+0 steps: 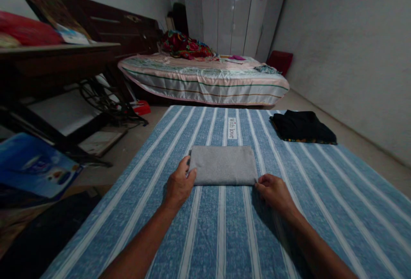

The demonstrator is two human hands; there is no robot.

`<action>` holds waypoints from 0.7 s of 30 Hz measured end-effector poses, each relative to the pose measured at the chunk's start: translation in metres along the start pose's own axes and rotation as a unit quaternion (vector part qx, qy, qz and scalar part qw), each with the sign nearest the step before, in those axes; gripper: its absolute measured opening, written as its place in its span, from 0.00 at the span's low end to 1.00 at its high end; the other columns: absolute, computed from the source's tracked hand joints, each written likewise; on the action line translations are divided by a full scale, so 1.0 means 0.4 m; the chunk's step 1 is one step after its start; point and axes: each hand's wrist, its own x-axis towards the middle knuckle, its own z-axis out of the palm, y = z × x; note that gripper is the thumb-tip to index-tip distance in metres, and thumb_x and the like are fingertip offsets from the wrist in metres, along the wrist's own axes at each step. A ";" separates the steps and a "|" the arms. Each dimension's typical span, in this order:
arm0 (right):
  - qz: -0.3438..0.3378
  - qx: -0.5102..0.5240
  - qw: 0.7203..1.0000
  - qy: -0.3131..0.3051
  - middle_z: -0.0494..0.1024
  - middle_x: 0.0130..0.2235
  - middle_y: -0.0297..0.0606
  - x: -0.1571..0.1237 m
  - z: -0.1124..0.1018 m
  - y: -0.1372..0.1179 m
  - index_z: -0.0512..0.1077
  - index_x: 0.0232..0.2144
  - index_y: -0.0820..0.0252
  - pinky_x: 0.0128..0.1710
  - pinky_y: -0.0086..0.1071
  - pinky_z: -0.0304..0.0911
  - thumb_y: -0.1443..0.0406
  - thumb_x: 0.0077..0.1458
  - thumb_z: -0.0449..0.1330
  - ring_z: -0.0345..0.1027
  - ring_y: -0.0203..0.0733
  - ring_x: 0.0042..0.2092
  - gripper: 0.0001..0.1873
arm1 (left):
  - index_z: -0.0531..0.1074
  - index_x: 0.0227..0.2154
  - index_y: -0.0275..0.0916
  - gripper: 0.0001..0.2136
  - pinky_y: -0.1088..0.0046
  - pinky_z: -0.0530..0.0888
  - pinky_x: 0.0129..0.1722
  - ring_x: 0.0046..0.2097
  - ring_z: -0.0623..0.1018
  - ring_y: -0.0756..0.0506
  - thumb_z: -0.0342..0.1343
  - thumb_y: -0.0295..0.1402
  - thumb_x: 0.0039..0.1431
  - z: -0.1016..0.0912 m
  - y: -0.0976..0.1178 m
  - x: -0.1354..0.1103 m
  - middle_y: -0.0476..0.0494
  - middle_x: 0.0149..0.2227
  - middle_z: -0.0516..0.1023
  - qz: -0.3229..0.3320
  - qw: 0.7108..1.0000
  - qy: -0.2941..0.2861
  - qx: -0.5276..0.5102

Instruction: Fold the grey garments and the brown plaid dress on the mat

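Head view: your right hand [271,189] pinches the grey cloth [223,165] at its near right corner; your left hand [180,182] grips its left edge. The cloth lies folded on a striped tablecloth [208,236]. Beyond it, rightward: black clothing [303,126]; farther, a bed [205,83].

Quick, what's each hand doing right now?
Left hand: closed on the left edge of the folded gray cloth, thumb on top.
Right hand: fingers closed, seemingly pinching the cloth's near right corner.

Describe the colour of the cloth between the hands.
The cloth is plain grey; see the head view.
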 end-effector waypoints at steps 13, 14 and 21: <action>0.058 0.169 0.981 -0.068 0.68 0.14 0.29 0.016 -0.011 0.000 0.63 0.22 0.57 0.11 0.22 0.46 0.61 0.42 0.64 0.55 0.29 0.12 0.12 | 0.66 0.55 0.40 0.23 0.71 0.72 0.42 0.38 0.79 0.44 0.49 0.40 0.57 0.006 -0.009 0.004 0.46 0.34 0.77 0.005 1.000 -0.008 0.022; 0.062 0.172 0.981 -0.072 0.68 0.14 0.29 0.017 -0.011 0.000 0.63 0.22 0.57 0.11 0.21 0.46 0.61 0.42 0.64 0.55 0.29 0.12 0.12 | 0.66 0.55 0.39 0.23 0.71 0.72 0.42 0.38 0.79 0.44 0.49 0.41 0.57 0.006 -0.009 0.004 0.46 0.34 0.77 0.006 1.000 -0.007 0.024; 0.061 0.192 0.974 -0.101 0.69 0.14 0.30 0.015 -0.015 0.000 0.63 0.22 0.58 0.12 0.22 0.46 0.61 0.41 0.65 0.56 0.30 0.13 0.13 | 0.66 0.55 0.40 0.23 0.71 0.72 0.41 0.39 0.78 0.44 0.48 0.41 0.57 0.008 -0.011 0.005 0.46 0.36 0.77 0.018 0.999 -0.004 0.026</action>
